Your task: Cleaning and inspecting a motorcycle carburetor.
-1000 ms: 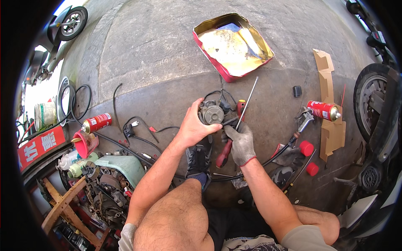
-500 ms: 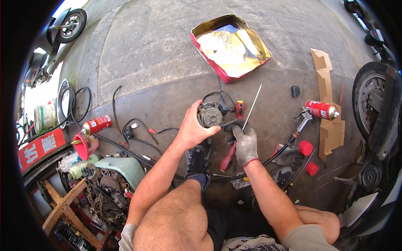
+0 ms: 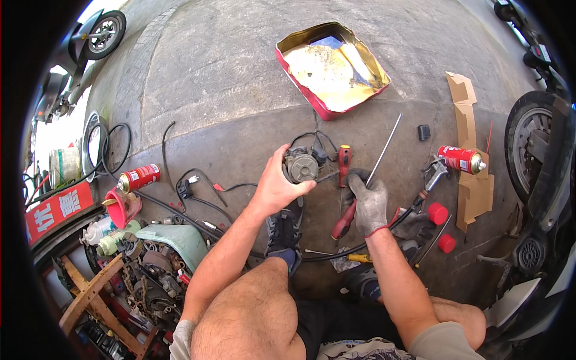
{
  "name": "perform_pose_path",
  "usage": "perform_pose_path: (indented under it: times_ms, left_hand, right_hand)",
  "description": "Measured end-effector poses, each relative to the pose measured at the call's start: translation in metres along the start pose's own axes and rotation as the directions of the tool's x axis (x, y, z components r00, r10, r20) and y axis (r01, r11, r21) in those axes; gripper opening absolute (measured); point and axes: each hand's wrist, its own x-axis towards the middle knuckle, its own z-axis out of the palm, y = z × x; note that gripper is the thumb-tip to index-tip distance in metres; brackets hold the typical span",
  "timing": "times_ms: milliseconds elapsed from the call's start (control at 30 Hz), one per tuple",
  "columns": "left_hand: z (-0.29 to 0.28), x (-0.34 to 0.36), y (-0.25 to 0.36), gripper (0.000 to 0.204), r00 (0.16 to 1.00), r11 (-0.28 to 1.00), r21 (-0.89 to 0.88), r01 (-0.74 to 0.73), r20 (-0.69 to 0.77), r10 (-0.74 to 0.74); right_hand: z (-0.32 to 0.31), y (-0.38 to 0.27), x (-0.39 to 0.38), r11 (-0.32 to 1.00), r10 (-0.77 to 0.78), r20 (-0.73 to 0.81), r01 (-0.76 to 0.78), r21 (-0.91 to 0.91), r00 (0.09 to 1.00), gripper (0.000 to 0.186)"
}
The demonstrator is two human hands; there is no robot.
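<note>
My bare left hand grips a grey metal carburetor with a round cover facing up, thumb along its near side and fingers at its left. Thin black hoses curl from the far side of the carburetor. In a grey work glove, my right hand is closed round a long screwdriver; its red handle sticks out at the lower left and its shaft points up and away to the right, apart from the carburetor. Between the carburetor and my glove lies a second screwdriver with a red handle and yellow end.
Ahead lies a red-sided tin tray with stained lining. To the right are a red spray can, an air gun, red caps and unfolded cardboard. Another spray can and cables lie left, beside a parts bin.
My right hand has moved to the right, away from the carburetor, carrying the screwdriver with it. My left hand and the carburetor have stayed in place.
</note>
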Motion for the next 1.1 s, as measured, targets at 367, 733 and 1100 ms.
perform_pose_path:
  times_ms: [367,733,1100]
  left_hand:
    - [0.001,0.003,-0.003,0.103,1.000,0.999,-0.044,0.011,-0.014,-0.012]
    - [0.002,0.002,-0.002,0.108,1.000,0.999,-0.040,0.007,0.004,-0.006]
    - [-0.001,0.002,-0.002,0.107,1.000,1.000,-0.031,-0.003,0.020,0.003]
  right_hand:
    - [0.012,0.021,-0.008,0.996,0.092,0.103,-0.093,-0.002,0.990,0.020]
    - [0.031,0.032,0.005,0.914,0.122,0.156,-0.172,0.367,0.980,0.020]
    - [0.009,0.003,0.027,0.991,0.071,0.471,-0.115,0.067,0.880,0.016]
